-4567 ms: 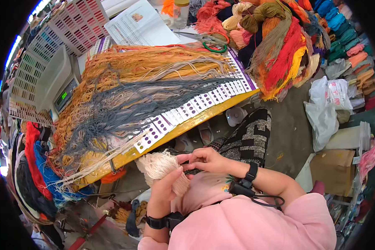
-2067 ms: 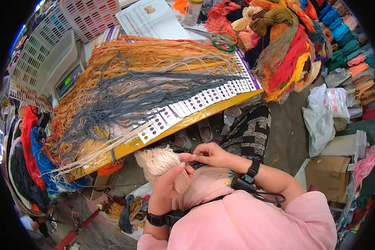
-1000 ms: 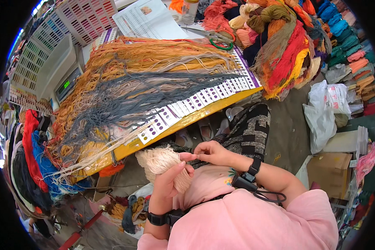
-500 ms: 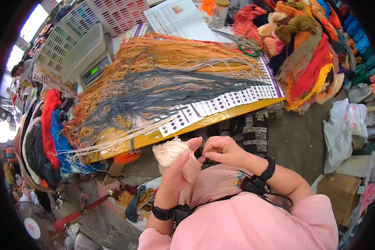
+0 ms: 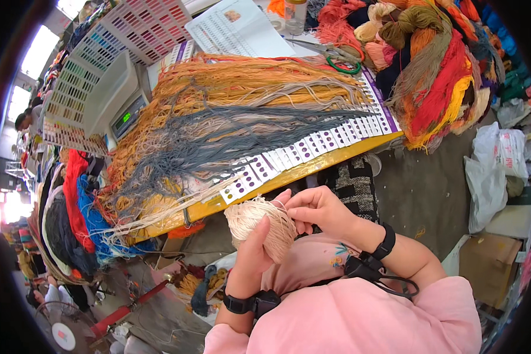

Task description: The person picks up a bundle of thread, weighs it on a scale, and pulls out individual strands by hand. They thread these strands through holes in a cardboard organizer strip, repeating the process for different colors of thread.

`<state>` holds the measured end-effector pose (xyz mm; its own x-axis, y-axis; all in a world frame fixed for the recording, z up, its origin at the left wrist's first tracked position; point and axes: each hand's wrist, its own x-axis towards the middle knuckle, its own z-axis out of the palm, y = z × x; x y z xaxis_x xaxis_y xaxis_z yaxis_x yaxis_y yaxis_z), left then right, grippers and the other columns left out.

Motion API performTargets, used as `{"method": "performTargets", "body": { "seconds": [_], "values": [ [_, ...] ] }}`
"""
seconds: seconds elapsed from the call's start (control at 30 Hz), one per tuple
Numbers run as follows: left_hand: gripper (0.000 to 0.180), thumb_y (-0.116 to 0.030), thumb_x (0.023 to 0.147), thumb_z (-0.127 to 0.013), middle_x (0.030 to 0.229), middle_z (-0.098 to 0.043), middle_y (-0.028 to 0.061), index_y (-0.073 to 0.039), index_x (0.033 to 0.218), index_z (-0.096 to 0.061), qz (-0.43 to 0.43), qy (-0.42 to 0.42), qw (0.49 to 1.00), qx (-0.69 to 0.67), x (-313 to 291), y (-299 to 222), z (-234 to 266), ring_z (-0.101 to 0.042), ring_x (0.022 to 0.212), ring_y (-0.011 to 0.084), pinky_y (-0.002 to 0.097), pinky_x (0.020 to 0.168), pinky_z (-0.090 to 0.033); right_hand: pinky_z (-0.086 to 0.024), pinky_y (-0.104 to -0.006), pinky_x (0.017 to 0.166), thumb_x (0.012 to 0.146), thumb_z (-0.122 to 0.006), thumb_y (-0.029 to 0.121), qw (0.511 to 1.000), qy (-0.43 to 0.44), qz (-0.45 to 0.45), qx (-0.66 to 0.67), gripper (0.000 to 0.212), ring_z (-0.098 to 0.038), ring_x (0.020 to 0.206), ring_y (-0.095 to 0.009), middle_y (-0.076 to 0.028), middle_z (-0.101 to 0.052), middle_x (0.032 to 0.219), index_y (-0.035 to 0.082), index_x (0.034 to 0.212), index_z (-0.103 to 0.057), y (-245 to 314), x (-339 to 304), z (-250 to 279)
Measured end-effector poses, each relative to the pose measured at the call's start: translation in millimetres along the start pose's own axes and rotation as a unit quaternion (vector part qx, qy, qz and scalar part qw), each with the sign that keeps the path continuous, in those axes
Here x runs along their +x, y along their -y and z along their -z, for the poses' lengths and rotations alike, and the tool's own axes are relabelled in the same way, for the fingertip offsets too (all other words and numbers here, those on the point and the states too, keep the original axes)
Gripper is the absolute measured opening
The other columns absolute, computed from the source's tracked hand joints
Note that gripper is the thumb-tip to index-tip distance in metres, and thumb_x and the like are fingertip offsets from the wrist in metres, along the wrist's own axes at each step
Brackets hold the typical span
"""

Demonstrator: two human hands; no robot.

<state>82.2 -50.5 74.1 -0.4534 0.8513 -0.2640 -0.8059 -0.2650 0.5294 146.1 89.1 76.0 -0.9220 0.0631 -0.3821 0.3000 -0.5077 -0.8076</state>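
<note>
A ball of cream yarn (image 5: 264, 223) sits in my left hand (image 5: 252, 252), its thumb laid over the near side and its fingers behind. At the ball's upper right edge is my right hand (image 5: 320, 210), thumb and forefinger pinched together; any strand between them is too fine to make out. Beyond both hands, long loose yarn strands in orange and gold (image 5: 236, 79) and blue-grey (image 5: 218, 133) spread across a yellow-edged table (image 5: 312, 162). Pale strands (image 5: 165, 217) trail over its near left edge. Under the yarn lies a row of white cards with dark dots (image 5: 295, 152).
At the back left stand a scale (image 5: 127, 118) with a green display and a white tray, beside a colour chart (image 5: 141, 29). Green-handled scissors (image 5: 342, 66) lie near heaped yarn skeins (image 5: 425, 76). Plastic bags (image 5: 487, 189) and a cardboard box (image 5: 489, 265) are at right.
My right hand has come closer to the ball, its fingers now against the edge. The ball has turned slightly in my left hand. The whole view has shifted a little.
</note>
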Motion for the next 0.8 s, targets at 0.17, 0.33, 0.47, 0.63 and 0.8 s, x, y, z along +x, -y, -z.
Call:
{"method": "performTargets", "body": {
  "seconds": [0.17, 0.33, 0.47, 0.63, 0.8],
  "values": [
    [0.054, -0.028, 0.082, -0.041, 0.113, -0.042, 0.0137, 0.005, 0.121, -0.025, -0.003, -0.025, 1.0, 0.01, 7, 6, 0, -0.045, 0.1, 0.0197, 0.0334, 0.086, -0.036, -0.036, -0.0158, 0.041, 0.075, -0.052, 0.007, 1.0, -0.001, 0.015, -0.012, 0.009, -0.048, 0.047, -0.005, -0.002, -0.054, 0.057, -0.001, 0.075, -0.058, 2, 4, 12],
    [0.052, -0.025, 0.08, -0.046, 0.109, -0.044, 0.0134, 0.006, 0.119, -0.028, 0.002, -0.023, 0.999, -0.033, 5, 7, 2, -0.046, 0.098, 0.0201, 0.0333, 0.085, -0.037, -0.036, -0.0159, 0.042, 0.074, -0.053, 0.004, 0.998, 0.013, -0.004, 0.064, 0.008, -0.047, 0.046, -0.006, -0.003, -0.053, 0.056, -0.001, 0.071, -0.058, -2, 4, 16],
    [0.052, -0.024, 0.078, -0.046, 0.108, -0.046, 0.0146, 0.007, 0.116, -0.032, 0.001, -0.079, 0.995, 0.057, 7, 4, -5, -0.045, 0.099, 0.0218, 0.0355, 0.083, -0.037, -0.036, -0.0156, 0.042, 0.074, -0.052, 0.005, 0.999, 0.015, 0.003, 0.044, 0.007, -0.047, 0.046, -0.006, -0.002, -0.053, 0.056, 0.0, 0.071, -0.057, 0, 6, 15],
    [0.039, -0.017, 0.079, -0.046, 0.101, -0.05, 0.0127, 0.006, 0.11, -0.04, -0.003, -0.111, 0.994, 0.021, 11, 6, -7, -0.05, 0.091, 0.0193, 0.0311, 0.077, -0.041, -0.035, -0.0151, 0.045, 0.075, -0.054, 0.008, 0.996, 0.039, 0.022, 0.071, 0.008, -0.044, 0.05, -0.004, -0.002, -0.053, 0.061, 0.001, 0.074, -0.057, -3, 6, 18],
    [0.03, -0.011, 0.08, -0.047, 0.094, -0.053, 0.0111, 0.005, 0.105, -0.046, -0.005, -0.117, 0.993, -0.001, 15, 8, -7, -0.053, 0.084, 0.0176, 0.0284, 0.073, -0.043, -0.036, -0.0157, 0.048, 0.075, -0.054, 0.007, 0.99, 0.067, -0.004, 0.122, 0.007, -0.043, 0.052, -0.005, -0.002, -0.054, 0.068, 0.001, 0.074, -0.056, 0, 2, 19]
  ]
}}
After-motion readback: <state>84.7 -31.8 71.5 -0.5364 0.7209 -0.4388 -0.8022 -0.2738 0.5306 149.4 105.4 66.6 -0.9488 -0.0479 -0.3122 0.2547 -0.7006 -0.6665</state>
